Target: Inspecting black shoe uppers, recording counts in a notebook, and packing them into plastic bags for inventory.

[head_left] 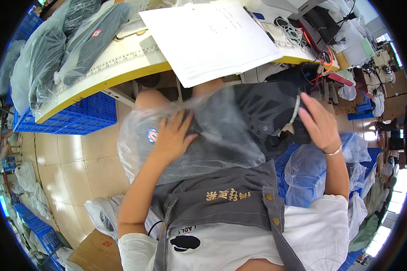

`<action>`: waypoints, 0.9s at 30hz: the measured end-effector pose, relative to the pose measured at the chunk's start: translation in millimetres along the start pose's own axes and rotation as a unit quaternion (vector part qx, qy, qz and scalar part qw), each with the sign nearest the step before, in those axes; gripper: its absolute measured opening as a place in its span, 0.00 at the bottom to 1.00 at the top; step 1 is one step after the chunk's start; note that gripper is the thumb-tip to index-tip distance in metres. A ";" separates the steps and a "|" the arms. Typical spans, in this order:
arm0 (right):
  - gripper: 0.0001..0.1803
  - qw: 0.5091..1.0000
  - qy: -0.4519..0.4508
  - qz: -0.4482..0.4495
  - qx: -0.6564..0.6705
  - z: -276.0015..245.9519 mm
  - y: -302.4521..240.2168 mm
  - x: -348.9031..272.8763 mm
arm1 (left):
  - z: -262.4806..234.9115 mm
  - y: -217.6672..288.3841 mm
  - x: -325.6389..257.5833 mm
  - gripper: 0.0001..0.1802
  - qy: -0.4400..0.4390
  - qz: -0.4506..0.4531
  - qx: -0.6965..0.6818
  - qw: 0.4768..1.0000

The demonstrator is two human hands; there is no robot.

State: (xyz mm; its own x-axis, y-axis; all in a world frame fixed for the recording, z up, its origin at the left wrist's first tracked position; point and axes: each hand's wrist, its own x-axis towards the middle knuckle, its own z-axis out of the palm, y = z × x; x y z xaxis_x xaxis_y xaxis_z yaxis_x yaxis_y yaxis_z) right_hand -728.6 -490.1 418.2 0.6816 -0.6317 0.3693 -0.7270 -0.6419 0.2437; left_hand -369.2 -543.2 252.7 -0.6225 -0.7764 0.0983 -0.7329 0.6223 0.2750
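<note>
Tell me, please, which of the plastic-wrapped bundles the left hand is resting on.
The dark bundle across the lap, under the left hand; the wrapped bundles on the table, at its left end, have no hand on them.

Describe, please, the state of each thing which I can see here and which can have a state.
Clear bag: crinkled, covering the left part of the dark item
Dark item: right part outside the bag
Pale cord: bent
Left hand: fingers spread, resting on the bag
Right hand: open beside the cord, contact unclear
Papers: lying flat, overhanging the table
Grey cable: loosely coiled
</note>
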 end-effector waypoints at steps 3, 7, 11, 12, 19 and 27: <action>0.18 0.942 -0.043 0.327 0.062 -36.8 -4.1 3.6 | 34.5 0.0 -12.1 0.34 -0.071 0.009 0.078 0.994; 0.21 0.870 0.033 0.477 0.124 -93.6 9.2 6.9 | 32.5 10.0 -9.2 0.35 -0.072 0.008 0.065 0.995; 0.21 0.999 0.033 0.035 0.003 -130.0 33.5 8.9 | 26.7 19.7 -9.3 0.32 -0.012 0.005 0.019 1.000; 0.23 0.990 0.095 0.026 0.099 -125.4 33.3 14.8 | 24.4 21.2 -10.8 0.31 0.007 0.016 -0.041 0.999; 0.22 0.984 0.132 0.106 0.052 -76.3 -13.7 63.3 | -63.8 4.1 -58.6 0.14 0.262 -0.347 -0.488 0.757; 0.24 0.993 0.055 -0.100 0.037 111.4 -65.6 57.7 | -122.7 -14.2 -129.8 0.22 0.154 -0.136 -0.815 0.542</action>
State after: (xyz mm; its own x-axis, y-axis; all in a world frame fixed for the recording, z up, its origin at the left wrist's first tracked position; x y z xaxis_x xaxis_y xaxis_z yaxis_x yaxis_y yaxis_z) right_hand -632.3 -532.9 323.7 0.7958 -0.4389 0.4173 -0.5664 -0.7832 0.2565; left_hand -244.3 -463.4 353.5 -0.2918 -0.9537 -0.0723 0.5858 -0.2380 0.7747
